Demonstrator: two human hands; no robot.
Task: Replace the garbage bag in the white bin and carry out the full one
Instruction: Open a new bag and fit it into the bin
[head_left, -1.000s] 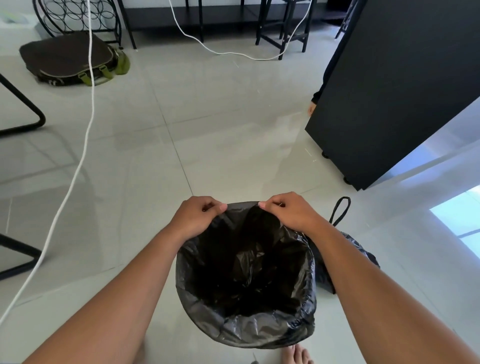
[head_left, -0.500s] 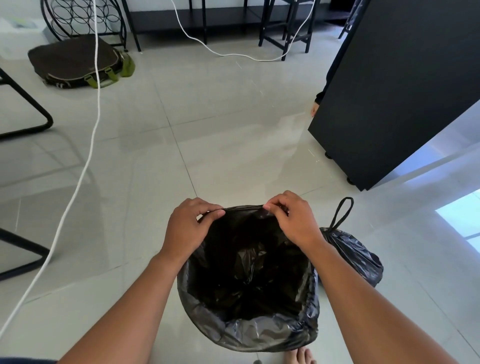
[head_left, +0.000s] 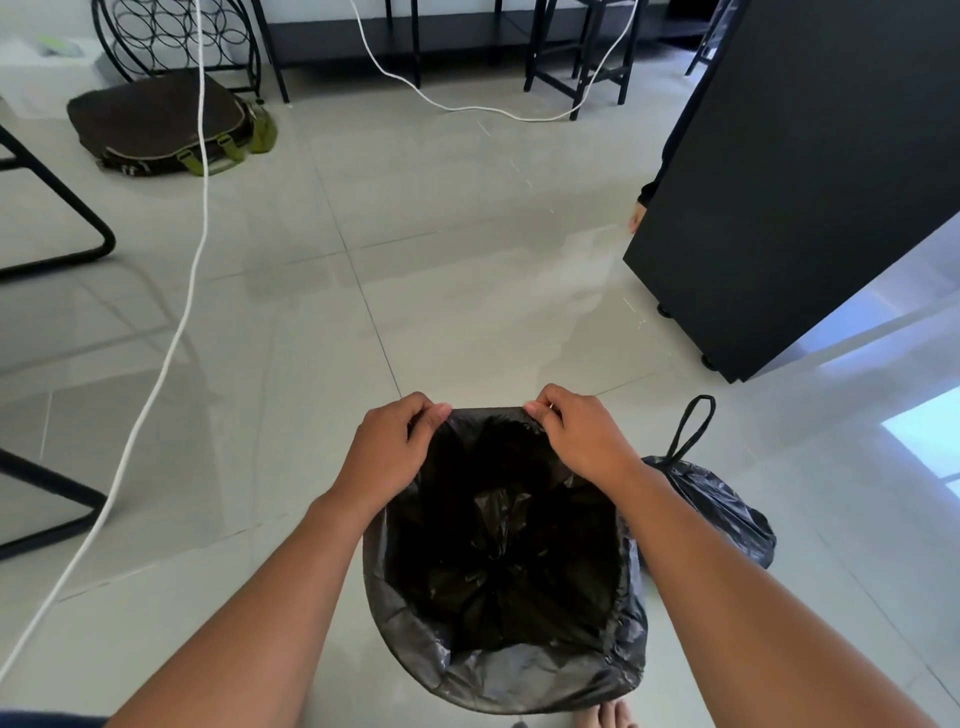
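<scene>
A fresh black garbage bag (head_left: 519, 670) lines the bin on the floor in front of me, its edge folded down over the rim, so the white bin itself is hidden. My left hand (head_left: 392, 454) pinches the far edge of the bag on the left. My right hand (head_left: 582, 436) pinches the same far edge on the right. Both hands hold the edge taut between them. The full black bag (head_left: 722, 506), tied with a drawstring loop standing up, sits on the floor just right of the bin.
A black cabinet (head_left: 810, 171) stands at the right. A white cable (head_left: 171, 338) runs across the floor on the left. A dark duffel bag (head_left: 156, 124) and a wire rack (head_left: 176, 36) lie far left. Black table legs (head_left: 576, 57) stand behind. My bare toes (head_left: 613, 716) show below the bin.
Both hands have drawn back toward me along the far rim, still pinching the bag's edge. The view has shifted, and more of the full bag shows at the right.
</scene>
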